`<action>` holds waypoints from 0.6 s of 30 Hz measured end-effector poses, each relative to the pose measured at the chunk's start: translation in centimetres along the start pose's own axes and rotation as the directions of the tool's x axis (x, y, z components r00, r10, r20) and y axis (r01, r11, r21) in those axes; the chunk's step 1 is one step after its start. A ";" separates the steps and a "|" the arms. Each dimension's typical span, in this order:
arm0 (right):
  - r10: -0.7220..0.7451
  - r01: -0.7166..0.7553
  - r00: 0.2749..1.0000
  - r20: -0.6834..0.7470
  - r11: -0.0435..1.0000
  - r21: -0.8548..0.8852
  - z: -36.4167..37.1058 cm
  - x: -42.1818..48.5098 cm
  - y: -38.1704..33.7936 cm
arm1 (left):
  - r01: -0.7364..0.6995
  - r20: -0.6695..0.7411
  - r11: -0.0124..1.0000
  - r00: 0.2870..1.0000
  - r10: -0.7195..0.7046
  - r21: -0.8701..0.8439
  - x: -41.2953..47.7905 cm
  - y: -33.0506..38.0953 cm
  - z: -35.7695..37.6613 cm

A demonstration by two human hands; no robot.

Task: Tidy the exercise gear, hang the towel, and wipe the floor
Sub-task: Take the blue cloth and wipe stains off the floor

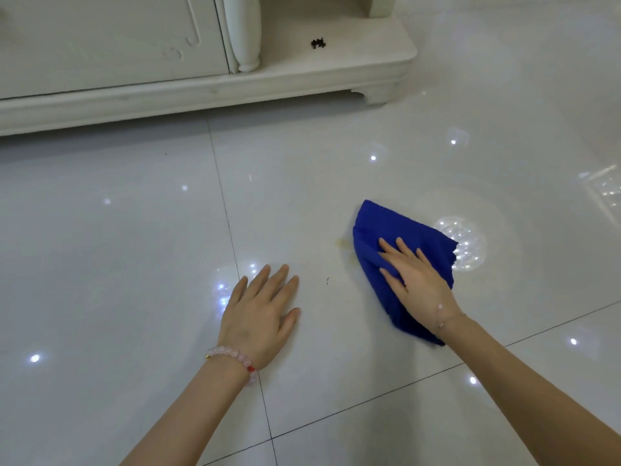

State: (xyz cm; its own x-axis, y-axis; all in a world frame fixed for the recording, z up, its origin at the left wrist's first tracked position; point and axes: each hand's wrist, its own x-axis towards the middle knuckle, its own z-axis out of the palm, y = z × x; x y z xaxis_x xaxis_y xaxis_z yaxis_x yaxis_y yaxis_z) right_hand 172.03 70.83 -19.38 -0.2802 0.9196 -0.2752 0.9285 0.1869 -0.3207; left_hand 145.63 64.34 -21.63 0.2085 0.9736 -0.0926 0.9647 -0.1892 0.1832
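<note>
- The right hand (416,280) lies flat, palm down, fingers spread on a blue cloth (396,264), pressing it to the glossy white tiled floor (134,230); the open palm is not clamped round the cloth but bears down on it, which suits pushing it across the tile.
- The left hand (260,317) is also flat and open on the bare floor, fingers together, holding nothing; it likely props the person's weight while they lean forward.
- The cloth lies under and ahead of the right hand, bunched into a rough triangle, its far tip pointing toward the white cabinet (201,79) well beyond it.
- A faint yellowish smear (342,244) shows on the tile touching the cloth's left edge, between the two hands; this seems to be what the wipe is aimed at.
- A small dark speck (327,280) sits nearby on the floor.
- Judged from this, the floor-wiping step is in hand; no exercise gear is visible.
</note>
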 end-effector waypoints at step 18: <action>0.001 -0.001 0.999 -0.035 1.000 0.011 0.4 1.9 -0.9 | -0.002 0.039 1.000 0.999 0.002 0.002 0.0 -0.2 0.1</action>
State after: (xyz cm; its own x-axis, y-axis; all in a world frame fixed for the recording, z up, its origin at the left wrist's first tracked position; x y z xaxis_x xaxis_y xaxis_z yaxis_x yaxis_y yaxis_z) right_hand 170.52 72.32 -19.94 -0.2702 0.9315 -0.2434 0.9260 0.1822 -0.3306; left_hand 145.47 64.36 -21.71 0.2169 0.9675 -0.1302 0.9645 -0.1918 0.1815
